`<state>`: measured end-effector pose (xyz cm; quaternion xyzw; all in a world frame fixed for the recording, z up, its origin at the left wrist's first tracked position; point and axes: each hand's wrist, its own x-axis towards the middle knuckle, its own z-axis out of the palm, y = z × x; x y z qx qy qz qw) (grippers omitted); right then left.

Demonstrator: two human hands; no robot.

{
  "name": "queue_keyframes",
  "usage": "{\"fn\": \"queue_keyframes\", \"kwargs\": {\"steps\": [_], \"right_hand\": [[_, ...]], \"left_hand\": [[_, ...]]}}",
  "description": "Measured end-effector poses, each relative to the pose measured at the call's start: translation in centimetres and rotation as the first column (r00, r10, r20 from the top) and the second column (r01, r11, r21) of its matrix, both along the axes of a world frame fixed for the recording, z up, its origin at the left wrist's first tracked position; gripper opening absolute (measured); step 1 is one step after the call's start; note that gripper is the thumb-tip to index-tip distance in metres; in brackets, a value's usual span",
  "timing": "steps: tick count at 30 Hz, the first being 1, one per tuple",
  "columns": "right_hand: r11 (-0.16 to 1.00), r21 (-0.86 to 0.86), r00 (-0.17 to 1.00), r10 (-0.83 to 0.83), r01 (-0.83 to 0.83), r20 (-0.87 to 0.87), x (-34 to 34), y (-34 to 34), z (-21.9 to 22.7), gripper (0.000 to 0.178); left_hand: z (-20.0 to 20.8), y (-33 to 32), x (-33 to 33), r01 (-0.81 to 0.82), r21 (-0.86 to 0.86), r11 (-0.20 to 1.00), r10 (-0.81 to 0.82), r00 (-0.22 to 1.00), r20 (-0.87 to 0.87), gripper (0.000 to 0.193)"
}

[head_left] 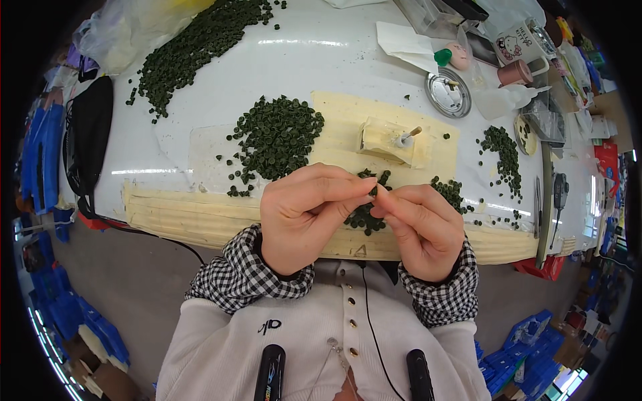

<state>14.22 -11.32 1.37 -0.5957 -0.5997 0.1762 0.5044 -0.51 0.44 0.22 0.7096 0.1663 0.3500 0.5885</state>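
Note:
My left hand (294,217) and my right hand (428,227) meet over the table's near edge, fingertips almost touching. Both are pinched on one small dark green piece (373,192), mostly covered by the fingers. Beneath them lies a small heap of similar green pieces (366,220), partly hidden. Left of it, a larger heap of cap-like green pieces (277,137) spreads over the table. More pieces (449,192) lie behind my right hand. Beyond the hands a tape-covered block (384,146) holds a small upright white tube with a brown-tipped stick (413,131).
A long green heap (200,47) lies far left, near plastic bags (134,33). At right are another heap (501,157), a round metal dish (448,93), a squeeze bottle (505,100), a mug (518,47) and tweezers (537,207). Beige padding (194,210) runs along the near edge.

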Motion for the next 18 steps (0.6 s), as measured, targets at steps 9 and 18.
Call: {"fn": "queue_keyframes", "kwargs": {"steps": [9, 18], "right_hand": [[1.0, -0.002, 0.998, 0.031, -0.031, -0.052, 0.02, 0.09, 0.17, 0.031], [0.999, -0.005, 0.997, 0.035, -0.035, -0.071, 0.03, 0.11, 0.34, 0.03]], "left_hand": [[-0.07, 0.1, -0.16, 0.008, -0.038, 0.999, -0.009, 1.0, -0.024, 0.02], [-0.22, 0.03, 0.03, 0.01, -0.099, 0.995, -0.009, 1.0, 0.003, 0.02]]}}
